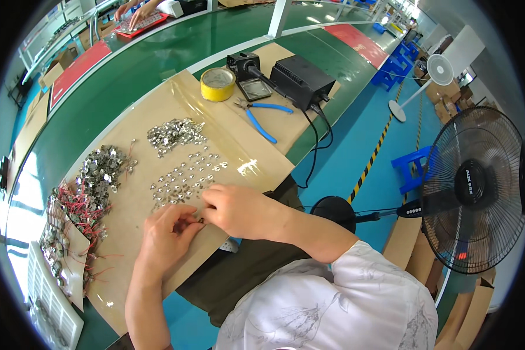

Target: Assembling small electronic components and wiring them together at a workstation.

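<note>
Both of my hands meet near the front edge of the brown-covered work surface (119,233). The fingers of my left hand (166,236) are closed in a pinch, and my right hand (236,211) is closed right beside them. Between the fingertips shows a tiny dark bit of a part (202,220), mostly hidden and too small to name. Just beyond the hands, small shiny metal pieces (184,179) lie spread out in loose rows. Behind these is a heap of similar silvery pieces (175,135).
To the left lies a pile of metal parts (99,169) with red wires (81,207). Farther back are yellow tape (217,85), blue-handled cutters (262,122) and a black soldering station (300,81). A black fan (471,189) stands at right. Another person's hands (140,13) work across the bench.
</note>
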The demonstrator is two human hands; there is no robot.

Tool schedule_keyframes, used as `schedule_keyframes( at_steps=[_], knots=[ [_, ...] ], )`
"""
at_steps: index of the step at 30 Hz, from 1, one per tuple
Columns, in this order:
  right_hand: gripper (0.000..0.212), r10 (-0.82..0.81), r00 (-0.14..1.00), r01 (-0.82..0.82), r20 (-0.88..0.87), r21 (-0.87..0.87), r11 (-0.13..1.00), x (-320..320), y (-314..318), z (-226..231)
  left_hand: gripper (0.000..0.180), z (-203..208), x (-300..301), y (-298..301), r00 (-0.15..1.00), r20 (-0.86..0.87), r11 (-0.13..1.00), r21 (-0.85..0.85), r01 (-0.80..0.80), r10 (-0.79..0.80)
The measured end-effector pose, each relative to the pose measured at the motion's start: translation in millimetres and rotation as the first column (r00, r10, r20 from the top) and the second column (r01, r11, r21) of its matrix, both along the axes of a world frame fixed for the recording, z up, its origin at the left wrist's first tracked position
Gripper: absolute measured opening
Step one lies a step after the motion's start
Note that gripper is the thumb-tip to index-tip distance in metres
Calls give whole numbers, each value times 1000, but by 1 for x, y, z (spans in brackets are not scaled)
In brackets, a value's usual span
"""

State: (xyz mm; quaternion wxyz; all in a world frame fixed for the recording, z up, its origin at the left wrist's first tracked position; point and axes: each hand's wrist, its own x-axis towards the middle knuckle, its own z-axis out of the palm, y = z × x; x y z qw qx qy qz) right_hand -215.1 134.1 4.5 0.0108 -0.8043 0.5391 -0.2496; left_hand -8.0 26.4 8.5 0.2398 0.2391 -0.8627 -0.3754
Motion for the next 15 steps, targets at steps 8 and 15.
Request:
schedule_keyframes(
  at_steps=[8,15],
  knots=[
    [9,-55,990,52,129,25,998,-3,1,9,29,11,8,3,995,47,991,99,-94,90],
    [32,97,975,-65,201,-159,985,1,-2,31,48,14,9,-13,992,-38,902,423,-92,119]
  ],
)
